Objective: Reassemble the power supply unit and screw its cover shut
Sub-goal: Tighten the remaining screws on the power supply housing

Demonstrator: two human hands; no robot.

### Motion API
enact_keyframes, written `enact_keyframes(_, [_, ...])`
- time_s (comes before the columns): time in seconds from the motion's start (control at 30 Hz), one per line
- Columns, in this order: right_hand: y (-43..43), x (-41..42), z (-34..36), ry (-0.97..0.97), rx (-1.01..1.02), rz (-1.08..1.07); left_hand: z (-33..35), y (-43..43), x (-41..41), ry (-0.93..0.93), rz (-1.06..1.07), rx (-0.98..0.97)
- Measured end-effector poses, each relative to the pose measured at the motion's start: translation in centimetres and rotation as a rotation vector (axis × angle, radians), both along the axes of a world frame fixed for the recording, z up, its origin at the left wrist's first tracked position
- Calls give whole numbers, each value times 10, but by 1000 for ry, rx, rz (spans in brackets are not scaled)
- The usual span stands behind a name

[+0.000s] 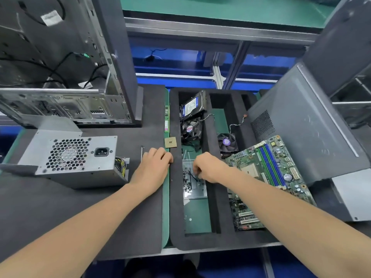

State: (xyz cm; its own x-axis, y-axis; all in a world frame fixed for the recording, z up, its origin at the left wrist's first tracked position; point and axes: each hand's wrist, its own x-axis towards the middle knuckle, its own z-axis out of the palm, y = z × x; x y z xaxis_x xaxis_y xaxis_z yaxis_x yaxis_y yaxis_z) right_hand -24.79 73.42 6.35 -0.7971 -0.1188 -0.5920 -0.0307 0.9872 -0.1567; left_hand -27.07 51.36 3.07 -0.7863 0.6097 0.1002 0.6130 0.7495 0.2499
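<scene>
The screws [186, 179] are small and lie mixed in a clear tray [195, 194]. So the right hand [208, 169] may easily take two at once or let one slip. A dropped screw could fall into the deep foam organiser [175, 197] and be hard to find. The grip of this hand is bent down into the tray with the fingertips close together, but I cannot tell if it already pinches a screw.

The left hand [154, 167] rests on the edge of the dark mat [80, 207]. Its grip is loosely curled, with nothing seen in it.

The power supply unit [74, 157] lies on this mat at the left, apart from both hands. It is a grey metal box with a honeycomb fan grille and a black socket. Wires [120, 167] show at its right end, and I think the cover could pinch them.
</scene>
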Motion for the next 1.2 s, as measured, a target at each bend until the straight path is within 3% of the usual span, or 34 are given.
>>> enact_keyframes(0.47, [-35, 8, -53, -26, 84, -206, -4, -2, -2, -49, 16, 54])
enact_keyframes(0.7, [-33, 9, -50, -51, 63, -185, -1, -1, 0, -56, 19, 62])
enact_keyframes(1.0, [-31, 8, -36, 78, 36, -325, 3, -3, 3, -82, 29, 79])
enact_keyframes(1.2, [-32, 4, -39, 43, 7, -362, 6, -12, 4, -95, 8, 95])
